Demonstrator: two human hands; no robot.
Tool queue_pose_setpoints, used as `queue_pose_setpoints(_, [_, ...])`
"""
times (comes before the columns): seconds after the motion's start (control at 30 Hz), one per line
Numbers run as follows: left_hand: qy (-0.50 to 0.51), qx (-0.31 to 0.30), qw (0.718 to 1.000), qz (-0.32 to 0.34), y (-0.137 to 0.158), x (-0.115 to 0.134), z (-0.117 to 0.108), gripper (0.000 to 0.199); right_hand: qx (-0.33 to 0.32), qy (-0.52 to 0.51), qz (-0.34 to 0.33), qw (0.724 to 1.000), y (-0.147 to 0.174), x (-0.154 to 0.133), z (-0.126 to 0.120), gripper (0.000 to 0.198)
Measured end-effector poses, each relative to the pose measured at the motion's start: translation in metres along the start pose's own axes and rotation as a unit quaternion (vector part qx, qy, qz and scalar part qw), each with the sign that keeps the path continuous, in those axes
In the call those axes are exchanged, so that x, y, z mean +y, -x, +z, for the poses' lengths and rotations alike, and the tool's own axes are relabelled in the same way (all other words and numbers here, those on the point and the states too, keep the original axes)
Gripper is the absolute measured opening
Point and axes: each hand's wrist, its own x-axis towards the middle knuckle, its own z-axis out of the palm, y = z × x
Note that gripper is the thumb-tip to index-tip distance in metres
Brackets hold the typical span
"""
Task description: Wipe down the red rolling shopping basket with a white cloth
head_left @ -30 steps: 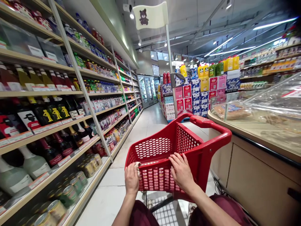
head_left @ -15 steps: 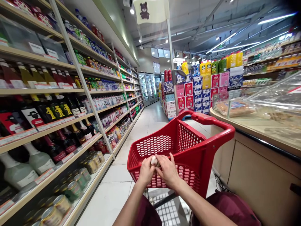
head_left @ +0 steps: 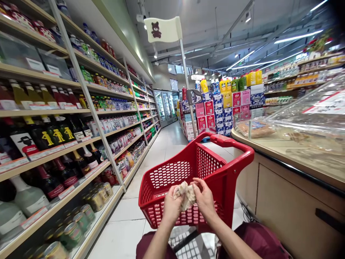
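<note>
Between my two hands, a crumpled whitish-beige cloth (head_left: 185,196) is held up in front of the near side of a red shopping cart (head_left: 172,176). My left hand (head_left: 172,207) pinches the cloth's left part. My right hand (head_left: 204,198) grips its right edge, fingers curled against it. The cart's perforated basket stands just beyond the hands, and no goods show inside the part I can see. Some of the basket's near wall is hidden behind the hands and cloth.
Long shelves (head_left: 107,135) of bottles and cans line the left. On the right stands a counter (head_left: 285,180) with clear covers over packaged food. Stacked drink cartons (head_left: 208,113) rise beyond the cart, near a pole carrying a bear flag (head_left: 164,30). Glass-door fridges (head_left: 165,106) stand farther back.
The cloth, bunched small between my hands before, is now spread wider and shows more. My hands have moved slightly apart. The view has shifted, so the cart sits farther left.
</note>
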Motion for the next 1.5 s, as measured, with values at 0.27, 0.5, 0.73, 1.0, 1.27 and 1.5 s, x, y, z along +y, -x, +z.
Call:
queue_pose_setpoints(0.27, [0.125, -0.117, 0.984, -0.043, 0.01, 0.002, 0.022, 0.046, -0.063, 0.253, -0.199, 0.945, 0.011, 0.018, 0.009, 0.05])
queue_pose_setpoints(0.5, [-0.291, 0.018, 0.952, 0.096, 0.003, -0.001, -0.005, 0.046, 0.057, 0.461, -0.346, 0.815, -0.051, -0.008, -0.077, 0.046])
queue_pose_setpoints(0.73, [-0.632, 0.048, 0.756, 0.163, 0.0, -0.044, -0.013, 0.055, -0.068, 0.541, -0.419, 0.726, -0.032, 0.016, -0.051, 0.042])
queue_pose_setpoints(1.0, [-0.675, 0.071, 0.705, 0.204, -0.001, -0.053, -0.016, 0.06, 0.154, 0.493, -0.407, 0.754, -0.068, -0.003, -0.157, 0.035])
queue_pose_setpoints(1.27, [-0.681, 0.063, 0.697, 0.218, -0.004, -0.055, -0.019, 0.06, 0.072, 0.504, -0.406, 0.759, -0.035, 0.038, -0.155, 0.037])
queue_pose_setpoints(1.5, [-0.67, 0.069, 0.703, 0.228, -0.005, -0.056, -0.018, 0.057, 0.1, 0.512, -0.4, 0.753, -0.049, 0.031, -0.178, 0.033])
